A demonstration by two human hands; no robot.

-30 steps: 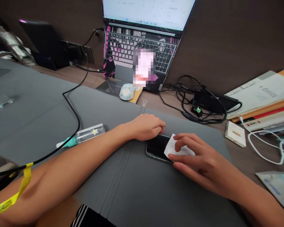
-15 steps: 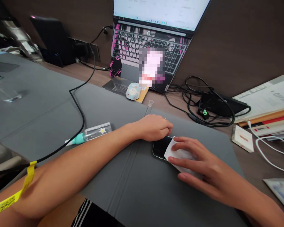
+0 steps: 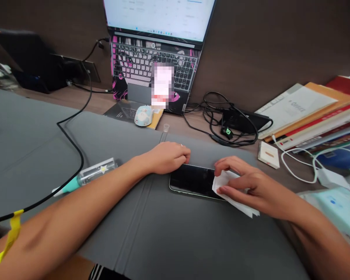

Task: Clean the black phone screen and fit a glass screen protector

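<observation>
A black-screened smartphone [image 3: 192,179] lies flat on the grey desk mat [image 3: 192,241]. My right hand [image 3: 245,184] is over its right end, thumb and fingers closed on a folded white tissue [image 3: 236,196] that lies against the screen. The tissue hides that end of the phone. My left hand [image 3: 170,157], with a ring on one finger, rests curled at the phone's far left edge. Its fingertips are hidden, so I cannot tell whether it holds anything. Beside my left forearm lies a clear spray bottle [image 3: 95,171] with a teal top and a star sticker.
A laptop [image 3: 125,70] stands at the back, with a light-blue mouse [image 3: 144,116] before it. A small clear cap [image 3: 166,127] sits near the mat's far edge. Tangled black cables [image 3: 230,134], a small white box [image 3: 268,154], books [image 3: 317,116] and a light-blue pack [image 3: 332,210] are on the right.
The view has shifted to the right. My right hand has slid the tissue toward the phone's right end, uncovering more of the screen. My left hand stays at the phone's edge.
</observation>
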